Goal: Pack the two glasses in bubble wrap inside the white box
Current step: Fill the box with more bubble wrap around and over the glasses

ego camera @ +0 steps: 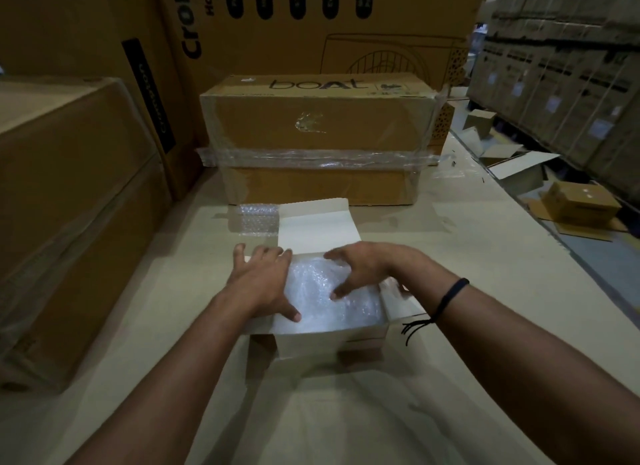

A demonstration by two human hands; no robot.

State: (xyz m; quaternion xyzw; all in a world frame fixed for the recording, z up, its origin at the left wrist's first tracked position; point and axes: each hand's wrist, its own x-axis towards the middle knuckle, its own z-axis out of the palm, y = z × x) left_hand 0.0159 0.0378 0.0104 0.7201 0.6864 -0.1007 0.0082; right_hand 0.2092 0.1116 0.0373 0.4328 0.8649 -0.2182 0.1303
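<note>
boAt carton [317, 118], Crompton carton [152, 97], white box [332, 341]

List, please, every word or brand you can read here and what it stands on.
"boAt": top of the taped brown carton.
"Crom" and "Hom", both cut off: large carton behind it.
"Crompton", faint: black strip on the tall left carton.
Labels on the stacked cartons at right: too blurred to read.
</note>
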